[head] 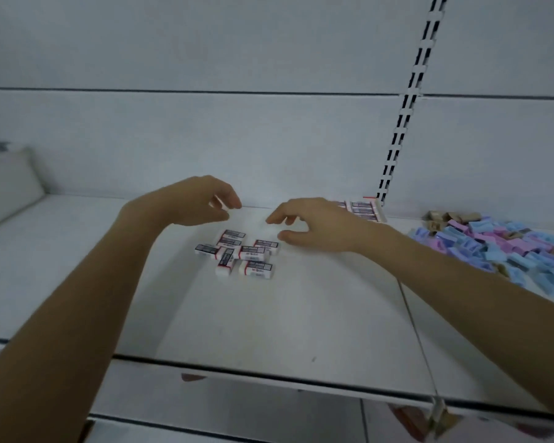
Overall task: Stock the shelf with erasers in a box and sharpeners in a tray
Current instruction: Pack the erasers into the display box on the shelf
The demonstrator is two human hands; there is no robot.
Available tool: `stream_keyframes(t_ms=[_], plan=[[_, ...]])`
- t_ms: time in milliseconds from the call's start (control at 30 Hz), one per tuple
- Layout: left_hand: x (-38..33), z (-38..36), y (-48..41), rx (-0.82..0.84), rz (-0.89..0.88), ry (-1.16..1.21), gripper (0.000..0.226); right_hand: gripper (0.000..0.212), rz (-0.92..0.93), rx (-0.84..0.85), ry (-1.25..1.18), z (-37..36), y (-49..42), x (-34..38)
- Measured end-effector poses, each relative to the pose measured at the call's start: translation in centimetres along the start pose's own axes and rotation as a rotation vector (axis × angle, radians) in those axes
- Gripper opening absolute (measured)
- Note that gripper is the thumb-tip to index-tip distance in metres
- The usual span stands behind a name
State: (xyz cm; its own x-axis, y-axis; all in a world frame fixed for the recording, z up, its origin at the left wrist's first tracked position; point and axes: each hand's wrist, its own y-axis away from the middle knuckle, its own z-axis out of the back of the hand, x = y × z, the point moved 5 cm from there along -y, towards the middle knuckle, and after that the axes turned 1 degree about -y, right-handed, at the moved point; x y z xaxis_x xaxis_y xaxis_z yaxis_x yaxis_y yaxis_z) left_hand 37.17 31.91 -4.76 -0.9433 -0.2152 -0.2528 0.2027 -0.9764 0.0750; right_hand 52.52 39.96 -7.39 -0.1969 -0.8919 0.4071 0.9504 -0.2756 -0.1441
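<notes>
Left hand (202,199) pinches small white piece (219,203), probably eraser; right hand (307,223) loosely curled, empty, above loose erasers (237,254).

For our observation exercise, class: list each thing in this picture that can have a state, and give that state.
left hand: pinches one eraser above the shelf.
right hand: fingers loosely curled, holds nothing.
loose erasers: scattered flat on the shelf.
box: open, erasers in a row inside.
sharpeners: loosely heaped at right.
</notes>
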Motion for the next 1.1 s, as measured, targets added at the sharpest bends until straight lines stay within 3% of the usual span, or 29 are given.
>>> stream_keyframes(t_ms=[100, 233, 467, 600, 700, 867, 1100], plan=[[1.2, -1.1, 1.8, 0.117, 0.074, 0.027, 0.036, 0.033, -0.003, 0.116, 0.002, -1.7, -1.4, 0.8], [1.4, -2.6, 2.1, 0.084, 0.065, 0.053, 0.038, 0.026, -0.04, 0.127, -0.004, -2.0, -2.3, 1.0], [1.0, -3.2, 1.0, 0.114, 0.042, 0.169, 0.033, 0.045, -0.018, 0.212, 0.122, -2.0, -1.0, 1.3], [0.3, -2.7, 0.4, 0.074, -0.007, 0.163, 0.023, 0.044, 0.015, 0.045, 0.039, -0.6, -0.2, 0.1], [-0.6, -1.9, -0.3, -0.02, -0.056, 0.274, 0.013, 0.028, 0.024, -0.142, -0.098, 1.6, 0.7, -1.4], [-4.3, -1.3, -2.6, -0.119, -0.159, 0.489, 0.012, 0.012, -0.156, -0.381, -0.201, 5.2, 3.5, -4.7], [-9.9, -2.3, -7.7, -0.294, -0.184, 0.553, 0.015, 0.009, -0.372, -0.619, -0.199, 6.6, 6.6, -10.3]])
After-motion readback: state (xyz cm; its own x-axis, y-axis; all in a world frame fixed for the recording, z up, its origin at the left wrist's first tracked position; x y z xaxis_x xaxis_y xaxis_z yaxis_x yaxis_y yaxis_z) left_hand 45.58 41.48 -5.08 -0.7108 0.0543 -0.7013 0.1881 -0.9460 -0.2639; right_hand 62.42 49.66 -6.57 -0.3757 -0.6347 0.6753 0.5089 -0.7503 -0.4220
